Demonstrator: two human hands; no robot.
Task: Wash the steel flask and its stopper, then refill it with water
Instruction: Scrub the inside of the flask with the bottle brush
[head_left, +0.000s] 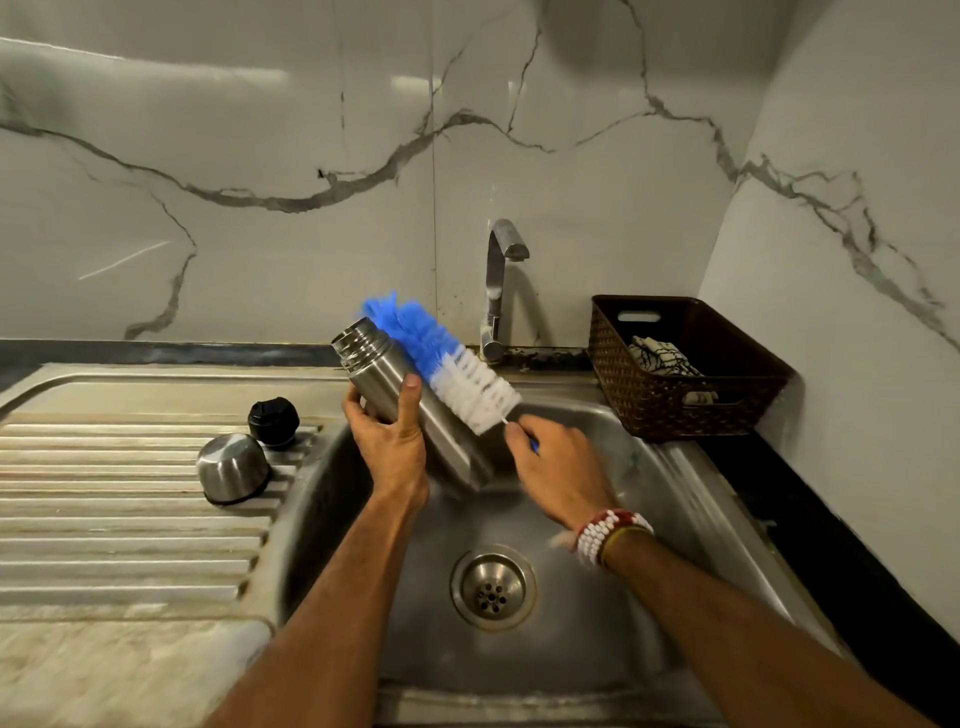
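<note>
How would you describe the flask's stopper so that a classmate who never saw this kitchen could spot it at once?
Start at the steel sink and move to its ribbed drainboard on the left. Two small things sit near the basin's edge, and the stopper is the farther one. It is black and matt, unlike the shiny upturned steel cup beside it.

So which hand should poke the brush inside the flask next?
The right hand, most likely. It holds the brush by its handle, with the bristles lying along the outside of the flask. The left hand is busy holding the flask tilted over the sink, open mouth up.
</note>
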